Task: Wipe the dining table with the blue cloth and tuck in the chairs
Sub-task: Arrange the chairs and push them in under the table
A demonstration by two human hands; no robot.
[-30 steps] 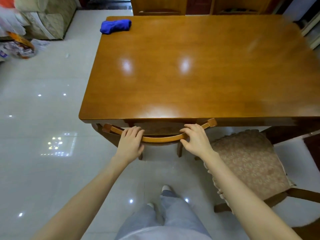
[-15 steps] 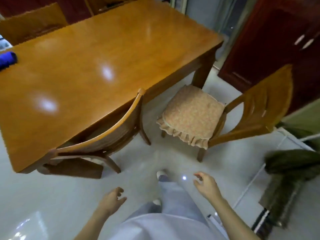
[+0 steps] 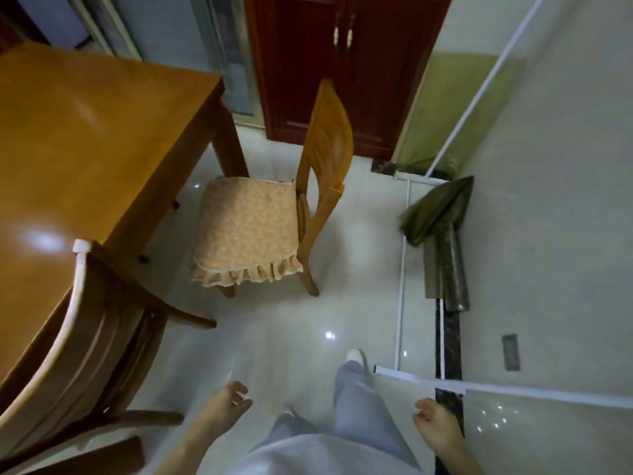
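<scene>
The wooden dining table [image 3: 85,142] fills the left side. One wooden chair [image 3: 78,354] is pushed in under its near edge at the lower left, only its curved back showing. A second chair with a frilled cushion [image 3: 246,231] stands pulled out beside the table's corner leg, its back [image 3: 325,149] turned towards the right. My left hand [image 3: 227,402] and my right hand [image 3: 433,419] hang low near my legs, both empty with fingers loosely curled. The blue cloth is out of view.
A dark red cabinet [image 3: 342,63] stands behind the pulled-out chair. A white rail frame [image 3: 402,269] and a green folded curtain [image 3: 442,228] lie along the threshold on the right. Glossy white tile floor [image 3: 284,337] spreads between me and the chair.
My hands let go of the tucked-in chair's back and dropped to my sides. My view swung right, away from the blue cloth, towards the pulled-out chair.
</scene>
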